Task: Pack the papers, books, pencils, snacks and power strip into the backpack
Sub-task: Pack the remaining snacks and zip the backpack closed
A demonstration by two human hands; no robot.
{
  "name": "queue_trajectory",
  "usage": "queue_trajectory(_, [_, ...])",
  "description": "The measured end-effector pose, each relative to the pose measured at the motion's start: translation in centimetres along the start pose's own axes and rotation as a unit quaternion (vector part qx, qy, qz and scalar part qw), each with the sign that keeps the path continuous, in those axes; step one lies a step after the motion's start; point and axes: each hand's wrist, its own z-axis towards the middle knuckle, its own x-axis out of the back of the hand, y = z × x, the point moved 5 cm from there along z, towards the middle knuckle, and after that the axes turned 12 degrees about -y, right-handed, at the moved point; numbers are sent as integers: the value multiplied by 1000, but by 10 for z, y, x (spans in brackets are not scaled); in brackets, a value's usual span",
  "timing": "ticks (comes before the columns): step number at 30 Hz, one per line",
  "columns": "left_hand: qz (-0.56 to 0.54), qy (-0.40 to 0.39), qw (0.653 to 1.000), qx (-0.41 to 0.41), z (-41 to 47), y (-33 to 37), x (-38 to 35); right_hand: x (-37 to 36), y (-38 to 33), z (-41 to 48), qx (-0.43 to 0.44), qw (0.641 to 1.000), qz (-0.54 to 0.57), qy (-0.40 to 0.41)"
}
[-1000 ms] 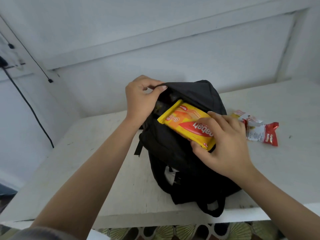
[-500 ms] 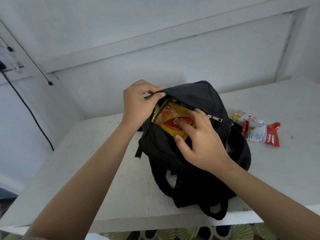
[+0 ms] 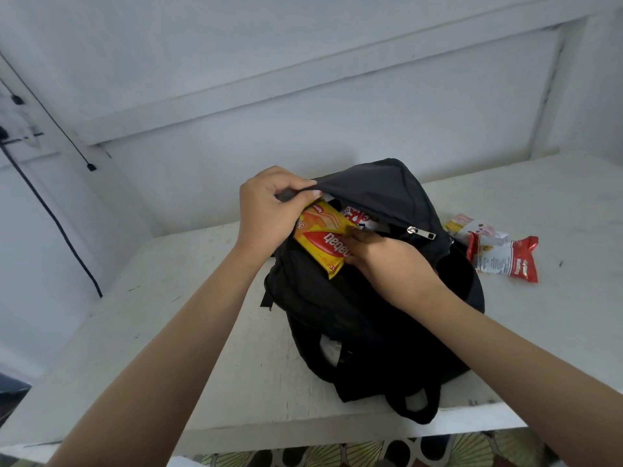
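Holding the upper edge of the opening, the left hand (image 3: 269, 210) pinches the black fabric of the backpack (image 3: 371, 325) between thumb and curled fingers, with that edge raised above the mouth of the compartment. The backpack lies on the white table (image 3: 161, 318), near the front edge, with one strap loop (image 3: 418, 404) hanging over that edge.

A yellow snack pack (image 3: 322, 242) sits tilted in the open mouth. Its upper end is under the left hand and its lower corner projects out over the black fabric. The right hand (image 3: 387, 261) lies on the backpack with its fingers reaching into the opening against the right edge of the yellow snack pack. The fingertips are in shadow, so it cannot be determined whether they grip the pack or only press on it.

A red and white packet (image 3: 357, 215) is partly visible deeper inside the compartment. The zipper pull (image 3: 421, 232) lies on the fabric just right of the opening.

Two further snack packets lie on the table to the right of the backpack: a red and white one (image 3: 505, 261) and a pale one (image 3: 470, 227) partly behind it.
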Motion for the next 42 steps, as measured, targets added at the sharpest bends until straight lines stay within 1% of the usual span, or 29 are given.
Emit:
queue_trajectory(4, [0, 5, 1000, -1, -4, 1, 0, -3, -5, 16, -26, 999, -10, 23])
queue_trajectory(7, [-2, 8, 1000, 1, -5, 2, -1, -3, -6, 24, -34, 998, 12, 58])
queue_trajectory(9, [-5, 10, 1000, -3, -5, 2, 0, -2, -7, 28, -35, 994, 53, 85])
queue_trajectory(13, [-12, 7, 1000, -5, -4, 3, -1, -1, -14, 31, -44, 985, 130, 103])
queue_trajectory(17, [-18, 2, 1000, 2, -6, 0, -3, 0, -15, 31, -56, 956, 263, 117])
queue_trajectory(21, [-23, -3, 1000, 12, -5, -2, -7, -6, -14, 41, -85, 944, 300, 106])
queue_trajectory(24, [-31, -12, 999, 26, -8, -6, -9, -8, -12, 39, -59, 932, 342, 104])
queue_trajectory(26, [-18, -40, 999, 32, -11, -8, -13, -5, -11, 28, -23, 931, 350, 101])
queue_trajectory(27, [-9, -69, 997, 29, -13, -9, -17, -5, -10, 21, -8, 934, 346, 93])
queue_trajectory(30, [-20, -181, 983, 27, -22, -14, -36, -4, -10, -2, 20, 948, 314, 46])
queue_trajectory(33, [6, -244, 969, 31, -37, -23, -52, -5, -11, -25, 30, 970, 240, 0])
queue_trajectory(35, [50, -279, 959, 23, -49, -31, -60, -7, -8, -41, 14, 983, 183, -19])
queue_trajectory(36, [77, -295, 952, 12, -55, -34, -62, -6, -5, -49, 10, 983, 180, -17])
queue_trajectory(37, [101, -304, 947, 0, -59, -38, -64, -4, -2, -58, 14, 981, 193, -8])
queue_trajectory(39, [124, -299, 946, -13, -63, -39, -63, 5, 4, -73, 20, 972, 233, 22])
queue_trajectory(40, [128, -286, 949, -17, -61, -36, -62, 11, 11, -80, 19, 966, 251, 58])
queue_trajectory(42, [129, -241, 961, -33, -54, -24, -59, 23, 30, -95, 3, 950, 265, 166])
